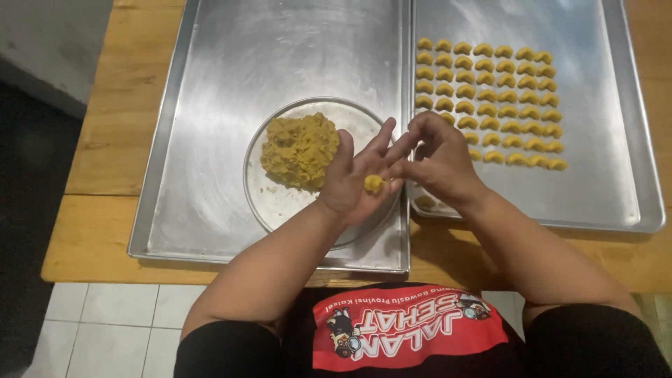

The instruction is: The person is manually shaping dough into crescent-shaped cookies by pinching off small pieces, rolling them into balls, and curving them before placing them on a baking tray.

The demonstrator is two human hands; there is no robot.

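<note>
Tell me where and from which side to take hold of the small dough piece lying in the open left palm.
Probably pinch the small dough piece across its sides, coming from above and from the right. It lies loose on the upturned left hand, top exposed, and the right hand already hovers beside it, fingers bent toward it. It looks soft, so pinch lightly.

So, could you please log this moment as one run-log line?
left hand: open, dough piece on palm | right hand: fingers at left palm | dough mound on round plate | right tray: rows of crescents

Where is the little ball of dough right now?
The little dough ball sits in the open left hand, just right of the dough pile on the round plate.
</note>
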